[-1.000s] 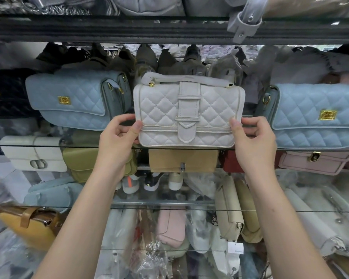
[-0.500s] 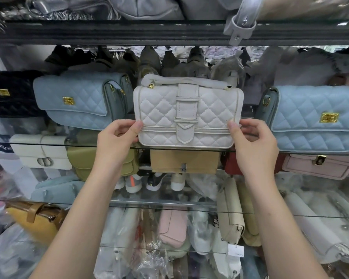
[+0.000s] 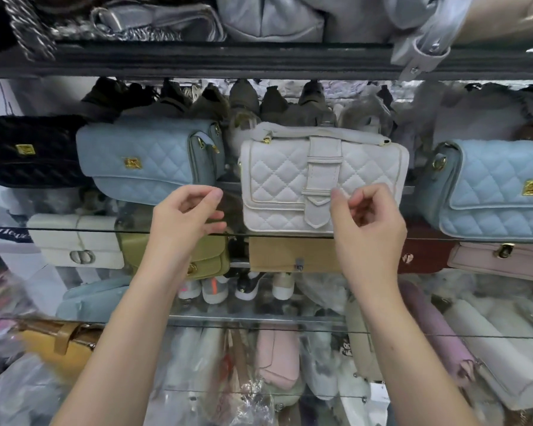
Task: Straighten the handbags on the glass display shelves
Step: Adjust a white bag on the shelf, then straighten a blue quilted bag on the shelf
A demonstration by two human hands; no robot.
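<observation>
A white quilted handbag [image 3: 290, 182] with a centre strap stands upright on the glass shelf [image 3: 74, 229], facing me. My left hand [image 3: 185, 219] hovers just left of its lower corner, fingers loosely curled and apart, holding nothing. In front of the bag's lower right part, my right hand [image 3: 366, 222] has its fingers curled and holds nothing. To the left of the white bag sits a light blue quilted bag [image 3: 145, 158]. Another light blue quilted bag [image 3: 493, 186] stands on the right.
A black quilted bag [image 3: 25, 152] sits at the far left. Below the shelf are a white bag [image 3: 77, 241], an olive bag [image 3: 210, 259], a tan bag [image 3: 290, 253] and a pink bag [image 3: 499, 259]. Lower shelves hold wrapped bags. A dark shelf edge [image 3: 228, 59] runs overhead.
Both hands have let go of the white bag and pulled back from its lower corners. The right hand has shifted left in front of the bag. The view has shifted.
</observation>
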